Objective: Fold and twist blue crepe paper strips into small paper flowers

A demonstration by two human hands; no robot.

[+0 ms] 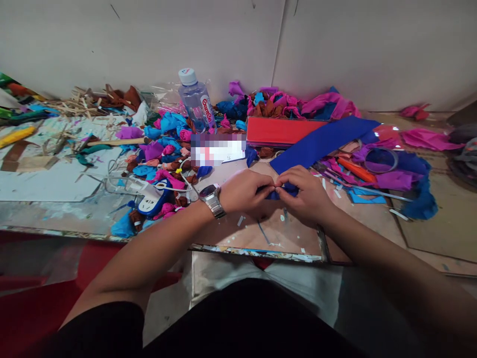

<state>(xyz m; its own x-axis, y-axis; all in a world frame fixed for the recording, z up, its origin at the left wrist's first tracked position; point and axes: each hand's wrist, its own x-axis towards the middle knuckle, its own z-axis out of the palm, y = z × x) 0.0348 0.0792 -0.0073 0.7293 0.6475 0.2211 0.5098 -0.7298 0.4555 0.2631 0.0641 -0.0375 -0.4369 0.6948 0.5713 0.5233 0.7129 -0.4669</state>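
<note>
Pinching deep-blue piece [289,190], small, matte, partly hidden

Lighting: dim, soft; near foreground darkest. Glints: right side. Pixelated patch: mid-tabletop [234,239]. Right edge: blurred, stretched.

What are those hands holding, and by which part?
Blue material, pinched by the left hand and right hand; they cover too much to tell which part.

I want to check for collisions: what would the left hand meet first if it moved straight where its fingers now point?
Going right, the left hand would probably meet the right hand first; their fingertips look nearly together, but contact is unclear.
</note>
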